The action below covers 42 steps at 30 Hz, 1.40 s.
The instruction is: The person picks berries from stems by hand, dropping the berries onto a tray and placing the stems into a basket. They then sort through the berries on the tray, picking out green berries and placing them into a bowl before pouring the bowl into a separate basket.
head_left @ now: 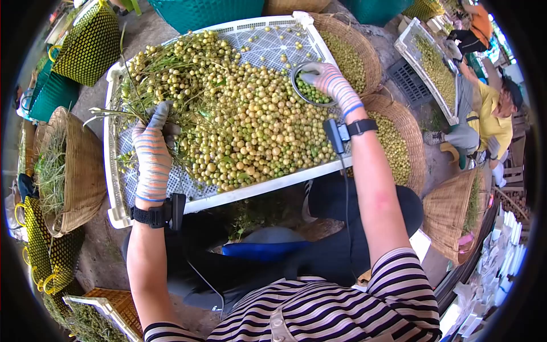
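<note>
Striped black-and-white sleeves sit nearest, with both bare forearms reaching forward and a black strap on each wrist. Gloved in stripes, the left hand [152, 154] lies back-up on a tangle of green stalks [149, 73] at the left of a white plastic tray [268, 185]; its fingers are partly buried, so their grip cannot be told. Small yellow-green berries [256, 125] heap the tray. At its far right, the right hand [330, 82] clasps the rim of a metal bowl [310, 92] of greener berries. Beyond are wicker baskets [401, 145] and a seated person [493, 122].
</note>
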Each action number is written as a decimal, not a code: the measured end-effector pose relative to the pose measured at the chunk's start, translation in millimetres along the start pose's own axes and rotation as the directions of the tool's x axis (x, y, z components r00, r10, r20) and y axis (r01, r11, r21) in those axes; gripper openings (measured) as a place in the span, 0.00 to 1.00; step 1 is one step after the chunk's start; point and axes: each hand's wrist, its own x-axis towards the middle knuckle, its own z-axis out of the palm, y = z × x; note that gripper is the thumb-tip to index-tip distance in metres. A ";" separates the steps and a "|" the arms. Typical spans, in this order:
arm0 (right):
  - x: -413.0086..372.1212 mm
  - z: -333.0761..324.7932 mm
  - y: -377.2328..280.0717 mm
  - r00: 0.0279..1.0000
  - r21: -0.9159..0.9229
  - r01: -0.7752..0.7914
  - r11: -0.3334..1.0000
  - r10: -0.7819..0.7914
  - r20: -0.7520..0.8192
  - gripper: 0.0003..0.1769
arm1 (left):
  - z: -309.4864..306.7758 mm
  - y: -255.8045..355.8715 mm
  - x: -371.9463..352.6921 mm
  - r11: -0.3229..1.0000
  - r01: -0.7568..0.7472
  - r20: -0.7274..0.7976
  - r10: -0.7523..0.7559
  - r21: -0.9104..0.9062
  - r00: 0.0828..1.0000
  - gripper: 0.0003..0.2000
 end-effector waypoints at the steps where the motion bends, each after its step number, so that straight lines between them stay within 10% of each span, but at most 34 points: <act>1: -0.7 -9.1 8.5 0.996 -0.237 -0.049 0.970 0.031 -0.079 0.19 | 1.5 0.5 -1.5 1.000 0.005 -0.003 -0.005 -0.009 1.000 0.07; 7: -15.8 -41.9 -2.3 0.891 -0.738 -0.272 0.617 0.452 0.049 0.17 | 0.9 8.1 -7.8 1.000 -0.030 0.099 0.029 0.004 0.995 0.08; 11: -16.7 -23.8 25.4 1.000 -0.877 0.029 0.479 -0.009 0.028 0.15 | -15.9 61.9 -22.1 0.960 -0.193 -0.019 0.201 0.203 0.979 0.10; 13: -13.7 -24.2 26.9 0.998 -0.890 0.045 0.454 0.017 0.059 0.13 | -65.5 77.4 -13.7 0.383 -0.585 0.211 0.680 0.715 0.702 0.11; 15: -9.3 -35.6 23.5 0.988 -0.876 0.078 0.477 0.081 0.132 0.13 | -111.2 102.4 -19.2 0.676 -0.580 -0.068 0.676 0.455 0.734 0.15; 17: -7.4 -49.8 18.1 0.960 -0.529 -0.117 0.840 0.231 0.155 0.15 | -190.4 128.9 -17.2 0.245 -0.685 0.241 0.812 0.687 0.532 0.16; 19: 3.5 -54.3 27.2 0.931 -0.534 -0.156 0.831 0.304 0.202 0.17 | -240.5 133.7 -46.4 0.186 -0.455 0.166 0.761 0.871 0.628 0.15; 21: -11.0 -60.8 17.8 0.925 -0.576 -0.331 0.748 0.379 -0.040 0.20 | -263.7 110.5 -68.2 0.622 -0.260 -0.304 0.651 0.738 0.695 0.13; 23: -6.4 -53.8 41.1 0.917 -0.605 -0.343 0.719 0.396 -0.050 0.23 | -313.4 61.1 -91.6 0.545 0.041 -0.400 0.560 0.838 0.726 0.10; 25: -12.5 -48.5 41.1 0.686 -0.049 -0.704 0.708 0.697 0.211 0.25 | -357.5 -8.3 -121.1 0.373 0.018 -0.254 0.595 0.928 0.762 0.10; 26: -15.1 -38.4 54.8 0.737 0.184 -0.676 0.714 0.649 0.189 0.24 | -387.2 -46.6 -135.7 0.459 0.332 -0.499 0.311 0.824 0.809 0.09; 27: -5.8 -26.1 82.0 0.730 0.219 -0.683 0.697 0.654 0.196 0.21 | -373.8 -63.6 -156.9 0.362 0.297 -0.386 0.206 0.884 0.899 0.08; 28: -14.5 -28.6 77.9 0.804 0.253 -0.593 0.765 0.545 0.237 0.20 | -406.5 -120.7 -172.7 0.791 0.193 -0.347 0.026 0.580 0.937 0.07; 30: -38.2 -40.2 50.0 0.916 0.372 -0.392 0.841 0.317 0.247 0.17 | -382.2 -124.4 -185.6 0.744 0.369 -0.407 -0.143 0.557 0.902 0.07; 32: -36.3 -50.0 46.7 0.930 0.408 -0.366 0.836 0.309 0.200 0.16 | -394.3 -129.8 -193.9 0.525 0.290 -0.145 -0.300 0.800 0.943 0.07; 35: -48.6 -67.4 52.2 0.949 0.397 -0.316 0.862 0.292 0.121 0.13 | -394.2 -125.4 -197.4 0.190 -0.058 0.165 -0.620 0.980 0.767 0.07; 37: -63.9 -66.0 64.7 0.927 0.570 -0.371 0.733 0.334 0.172 0.13 | -373.7 -90.0 -189.0 0.463 0.514 -0.157 -0.614 0.722 0.773 0.07; 40: -102.8 -87.8 60.5 0.937 0.580 -0.348 0.737 0.273 0.216 0.11 | -331.9 -25.9 -159.3 0.487 0.396 -0.190 -0.420 0.779 0.888 0.13; 41: -125.1 -98.3 70.5 1.000 0.458 -0.027 0.888 0.019 0.023 0.12 | -324.8 -11.7 -145.8 0.515 0.340 -0.159 -0.364 0.787 0.918 0.14; 42: -123.2 -119.9 143.4 0.929 0.643 -0.313 0.699 0.084 0.360 0.16 | -309.5 4.7 -136.7 0.574 0.284 -0.159 -0.259 0.768 0.953 0.16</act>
